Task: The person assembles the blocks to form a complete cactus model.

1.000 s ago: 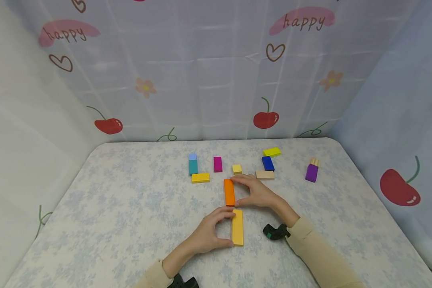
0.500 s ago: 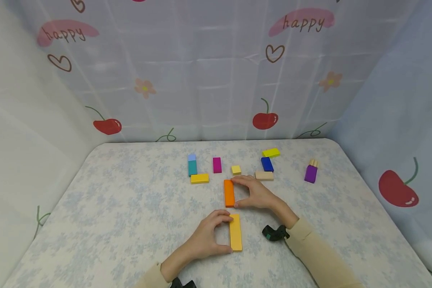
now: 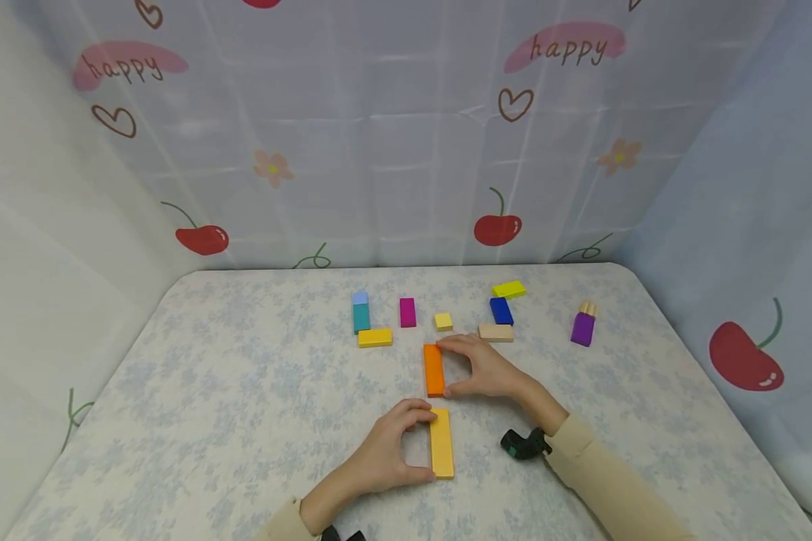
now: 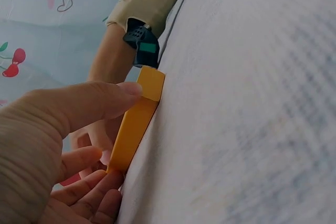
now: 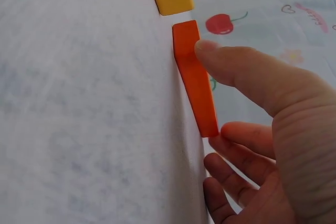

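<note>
In the head view my left hand (image 3: 387,449) pinches a long yellow block (image 3: 441,444) by its two ends, thumb at the near end and fingertips at the far end. My right hand (image 3: 490,368) holds an orange block (image 3: 434,370) just beyond it in the same manner. Both blocks lie lengthwise away from me, with a narrow gap between them. The left wrist view has the thumb against one end of the yellow block (image 4: 137,124). From the right wrist, the orange block (image 5: 194,82) shows low along the tablecloth, thumb on its near end.
Behind the hands lie a teal block (image 3: 361,318), a deep yellow block (image 3: 375,338), a magenta block (image 3: 407,312), a small yellow block (image 3: 443,322), a blue block (image 3: 501,311), a lime block (image 3: 509,289) and a beige block (image 3: 496,333). A purple piece (image 3: 583,329) lies far right.
My left hand has drawn the yellow block toward me and slightly left, widening the gap. The orange block, still in my right hand, has shifted slightly toward me.
</note>
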Demonstrator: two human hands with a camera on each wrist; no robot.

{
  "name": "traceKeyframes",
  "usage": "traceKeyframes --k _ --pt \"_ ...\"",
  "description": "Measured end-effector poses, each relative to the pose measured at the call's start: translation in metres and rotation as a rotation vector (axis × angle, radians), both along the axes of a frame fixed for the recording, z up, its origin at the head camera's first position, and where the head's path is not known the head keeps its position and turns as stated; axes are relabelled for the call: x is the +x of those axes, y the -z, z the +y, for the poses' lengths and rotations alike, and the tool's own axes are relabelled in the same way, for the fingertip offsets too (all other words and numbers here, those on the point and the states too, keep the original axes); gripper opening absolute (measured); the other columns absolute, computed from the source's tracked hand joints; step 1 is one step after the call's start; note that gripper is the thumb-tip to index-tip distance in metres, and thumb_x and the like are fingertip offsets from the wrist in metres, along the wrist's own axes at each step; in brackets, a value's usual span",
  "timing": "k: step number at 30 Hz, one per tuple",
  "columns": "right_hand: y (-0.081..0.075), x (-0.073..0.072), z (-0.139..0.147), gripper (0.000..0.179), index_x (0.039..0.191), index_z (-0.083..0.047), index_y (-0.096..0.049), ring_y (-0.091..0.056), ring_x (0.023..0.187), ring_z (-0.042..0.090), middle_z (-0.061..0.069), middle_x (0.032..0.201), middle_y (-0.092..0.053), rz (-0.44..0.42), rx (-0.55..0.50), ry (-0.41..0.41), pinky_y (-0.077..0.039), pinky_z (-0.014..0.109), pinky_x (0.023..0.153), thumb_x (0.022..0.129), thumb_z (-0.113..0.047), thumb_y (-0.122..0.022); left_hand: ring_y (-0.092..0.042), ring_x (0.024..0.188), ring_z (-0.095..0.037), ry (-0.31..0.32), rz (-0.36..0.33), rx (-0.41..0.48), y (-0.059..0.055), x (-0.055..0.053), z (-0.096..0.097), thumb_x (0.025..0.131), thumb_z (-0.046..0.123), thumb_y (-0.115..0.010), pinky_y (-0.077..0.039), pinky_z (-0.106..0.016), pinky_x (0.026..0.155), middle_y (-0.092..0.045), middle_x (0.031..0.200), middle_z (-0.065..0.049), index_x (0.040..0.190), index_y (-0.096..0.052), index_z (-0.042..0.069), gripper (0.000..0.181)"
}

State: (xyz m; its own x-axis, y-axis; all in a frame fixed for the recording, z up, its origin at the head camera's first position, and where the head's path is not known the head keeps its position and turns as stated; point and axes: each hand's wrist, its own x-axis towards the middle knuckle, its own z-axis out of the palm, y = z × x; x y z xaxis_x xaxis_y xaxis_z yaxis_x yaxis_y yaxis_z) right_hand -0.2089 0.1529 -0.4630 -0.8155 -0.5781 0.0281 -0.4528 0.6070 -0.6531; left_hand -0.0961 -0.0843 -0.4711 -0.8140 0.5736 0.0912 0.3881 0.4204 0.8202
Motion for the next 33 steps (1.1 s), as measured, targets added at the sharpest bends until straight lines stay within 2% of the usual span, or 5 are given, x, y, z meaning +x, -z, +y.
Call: traceKeyframes --k 9,21,33 --pt "0.0 0.006 0.002 0.076 0.141 -0.012 -0.053 -0.042 0.136 0.033 0.01 0.145 -0.05 0.008 0.032 -0.003 -0.034 0.059 0.11 0.077 -0.042 -0.081 -0.052 0.121 -0.014 0.002 -0.01 0.004 -0.001 0.0 0.0 0.074 0.024 -0.086 -0.048 -0.027 0.101 -0.05 0.138 -0.002 0.129 -0.058 0.01 0.064" --pt "-0.002 0.012 0.005 0.075 0.14 -0.012 -0.055 -0.043 0.133 0.033 0.01 0.143 -0.05 0.008 0.022 -0.019 -0.036 0.06 0.109 0.076 -0.043 -0.082 -0.053 0.118 -0.015 0.01 0.042 0.011 0.003 -0.001 0.0 0.073 0.024 -0.087 -0.049 -0.027 0.098 -0.049 0.137 0.0 0.13 -0.057 0.009 0.065" --pt "0.001 0.014 0.006 0.072 0.137 -0.012 -0.057 -0.045 0.13 0.031 0.009 0.14 -0.053 0.023 0.004 -0.024 -0.038 0.059 0.107 0.077 -0.042 -0.081 -0.053 0.115 -0.012 0.0 0.018 0.009 0.002 -0.001 0.0 0.073 0.024 -0.087 -0.047 -0.026 0.099 -0.048 0.135 0.003 0.131 -0.057 0.011 0.066"
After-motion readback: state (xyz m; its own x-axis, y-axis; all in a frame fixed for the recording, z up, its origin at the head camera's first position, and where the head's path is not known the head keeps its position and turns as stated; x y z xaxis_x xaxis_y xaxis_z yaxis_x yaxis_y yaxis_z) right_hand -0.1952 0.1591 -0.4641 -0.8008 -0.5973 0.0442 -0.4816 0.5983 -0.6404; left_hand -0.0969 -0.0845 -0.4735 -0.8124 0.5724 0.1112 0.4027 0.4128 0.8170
